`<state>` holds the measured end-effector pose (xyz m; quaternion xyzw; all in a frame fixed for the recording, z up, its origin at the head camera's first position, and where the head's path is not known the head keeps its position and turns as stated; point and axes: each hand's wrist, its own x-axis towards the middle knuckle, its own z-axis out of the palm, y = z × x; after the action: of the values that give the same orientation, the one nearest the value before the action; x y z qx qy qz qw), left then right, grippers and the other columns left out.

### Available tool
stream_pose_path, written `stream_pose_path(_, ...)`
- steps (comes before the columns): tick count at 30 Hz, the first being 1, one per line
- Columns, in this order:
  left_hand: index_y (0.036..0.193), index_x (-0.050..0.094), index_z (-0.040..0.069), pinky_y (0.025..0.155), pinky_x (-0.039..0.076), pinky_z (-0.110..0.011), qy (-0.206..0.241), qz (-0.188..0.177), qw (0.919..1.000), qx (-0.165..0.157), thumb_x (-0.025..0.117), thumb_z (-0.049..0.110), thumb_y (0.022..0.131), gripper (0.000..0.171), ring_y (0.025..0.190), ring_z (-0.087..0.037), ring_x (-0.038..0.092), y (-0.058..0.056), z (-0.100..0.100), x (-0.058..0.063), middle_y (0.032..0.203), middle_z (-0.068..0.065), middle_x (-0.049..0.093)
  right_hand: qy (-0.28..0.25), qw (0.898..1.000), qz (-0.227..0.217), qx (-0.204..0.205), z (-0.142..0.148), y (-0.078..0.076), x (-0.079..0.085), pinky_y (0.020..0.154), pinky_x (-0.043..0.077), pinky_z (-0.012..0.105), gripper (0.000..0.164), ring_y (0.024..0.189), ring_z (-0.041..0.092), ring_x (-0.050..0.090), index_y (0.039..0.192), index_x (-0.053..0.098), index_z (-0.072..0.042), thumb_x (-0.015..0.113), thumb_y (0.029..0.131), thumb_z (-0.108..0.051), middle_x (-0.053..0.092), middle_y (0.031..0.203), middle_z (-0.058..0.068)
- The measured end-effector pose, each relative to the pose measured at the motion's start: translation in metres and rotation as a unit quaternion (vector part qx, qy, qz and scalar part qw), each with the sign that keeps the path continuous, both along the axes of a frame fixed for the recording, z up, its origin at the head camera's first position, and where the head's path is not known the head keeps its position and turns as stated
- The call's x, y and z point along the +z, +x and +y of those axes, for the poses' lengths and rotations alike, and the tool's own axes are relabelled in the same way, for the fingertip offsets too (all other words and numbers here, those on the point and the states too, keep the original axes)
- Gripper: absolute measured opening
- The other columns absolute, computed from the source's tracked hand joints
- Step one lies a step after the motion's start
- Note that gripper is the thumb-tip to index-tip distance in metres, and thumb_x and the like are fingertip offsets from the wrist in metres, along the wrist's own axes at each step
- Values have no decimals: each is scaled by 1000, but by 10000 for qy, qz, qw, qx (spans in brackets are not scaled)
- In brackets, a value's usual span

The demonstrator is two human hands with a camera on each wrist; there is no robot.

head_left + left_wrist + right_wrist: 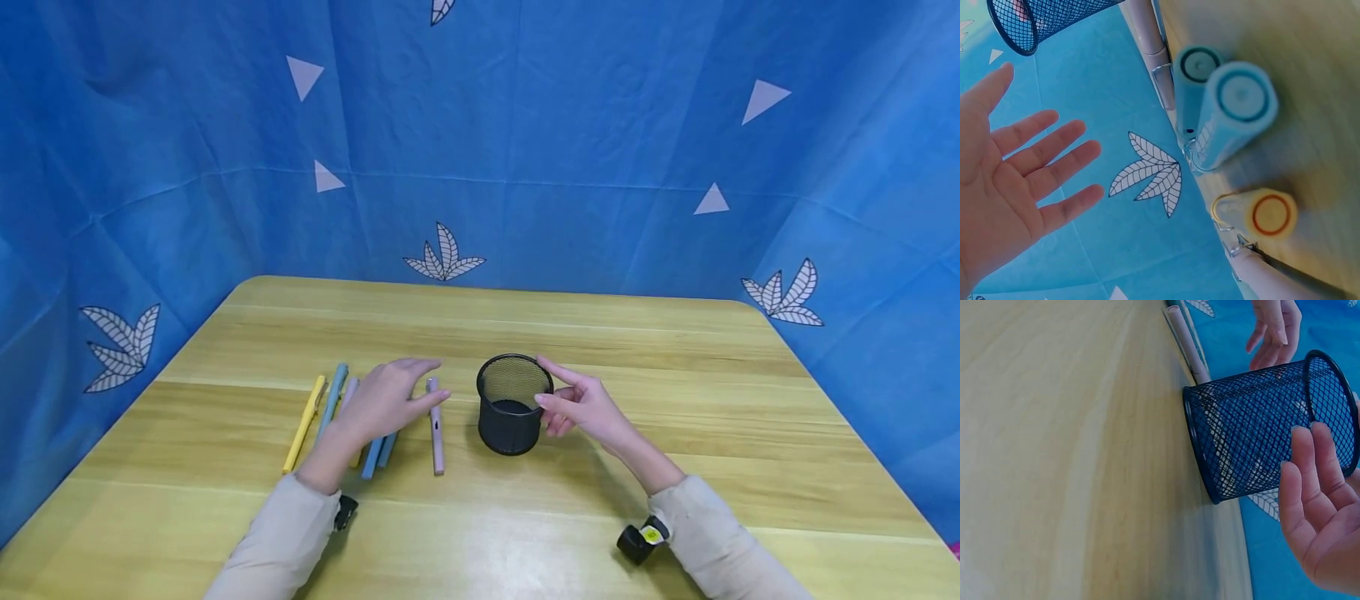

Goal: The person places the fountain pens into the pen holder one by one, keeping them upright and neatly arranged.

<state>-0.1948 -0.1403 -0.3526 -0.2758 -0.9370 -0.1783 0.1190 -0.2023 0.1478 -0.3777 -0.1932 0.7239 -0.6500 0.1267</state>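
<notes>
A black mesh pen holder stands upright on the wooden table, its mouth facing up. My right hand holds its right side, with thumb and index finger at the rim and the other fingers bent against the mesh. My left hand hovers over a row of pens, palm toward the holder and fingers spread, with nothing in it. Closest to the holder lies a lavender pen. Blue pens and a yellow pen lie below the left hand, partly hidden by it in the head view.
At the row's left end lie a yellow pen, a blue pen and a purple pen. The table has rounded far corners. A blue cloth with leaf and triangle prints hangs around it.
</notes>
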Motion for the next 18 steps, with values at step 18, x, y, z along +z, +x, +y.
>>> stream_pose_path(18, 119, 55, 0, 88, 43, -43, 190, -277, 9991, 259, 60, 33, 85, 47, 106, -31, 53, 5, -21, 3, 115, -16, 57, 106, 9999, 25, 6, 2, 0, -3, 49, 51, 45, 61, 49, 17, 57, 140, 28, -5, 58, 87, -9, 59, 57, 8)
